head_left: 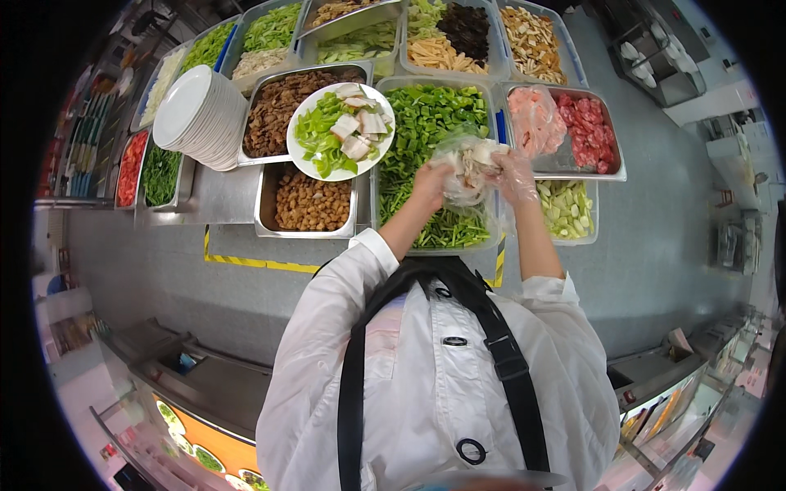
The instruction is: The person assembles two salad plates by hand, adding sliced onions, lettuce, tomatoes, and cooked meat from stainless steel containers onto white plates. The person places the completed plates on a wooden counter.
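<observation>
My left hand is closed on the near left side of a clear plastic bag with pale sliced meat in it. My right hand, in a thin clear plastic glove, has its fingers closed around the meat at the bag's right side. Both hands hover over a large tub of chopped green peppers, with cut green stalks in its near part. Left of the bag, a white plate bears green pepper pieces and pale meat slices. That plate rests across the edges of neighbouring containers.
A leaning stack of white plates stands at the left. Around it are trays of brown sliced meat, browned chunks and chopped greens. Rightward lie a tray of red meat with bagged pink meat, and pale green slices.
</observation>
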Motion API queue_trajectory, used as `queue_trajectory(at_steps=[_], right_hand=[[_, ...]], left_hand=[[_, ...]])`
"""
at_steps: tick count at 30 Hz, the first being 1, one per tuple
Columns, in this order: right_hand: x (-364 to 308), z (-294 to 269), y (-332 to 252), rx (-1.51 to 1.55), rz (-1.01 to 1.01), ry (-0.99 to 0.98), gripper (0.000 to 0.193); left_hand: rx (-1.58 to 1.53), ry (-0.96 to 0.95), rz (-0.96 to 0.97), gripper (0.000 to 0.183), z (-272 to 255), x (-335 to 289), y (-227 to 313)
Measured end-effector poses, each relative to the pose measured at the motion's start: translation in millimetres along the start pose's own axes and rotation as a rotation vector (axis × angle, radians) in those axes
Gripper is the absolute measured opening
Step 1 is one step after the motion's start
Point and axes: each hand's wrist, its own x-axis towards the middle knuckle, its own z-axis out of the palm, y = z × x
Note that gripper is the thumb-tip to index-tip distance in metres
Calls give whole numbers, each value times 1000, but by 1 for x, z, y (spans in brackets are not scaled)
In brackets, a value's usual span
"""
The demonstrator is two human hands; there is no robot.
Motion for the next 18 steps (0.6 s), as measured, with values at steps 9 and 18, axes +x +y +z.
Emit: queue_trajectory(at_steps=[9,18], right_hand=[[7,83,-42,-285,-201,-236,26],[59,215,-64,-822,-371,-427,25]], left_hand=[[23,-90,-16,37,-11,1,-7],[72,-147,-2,38,-29,-2,-5]])
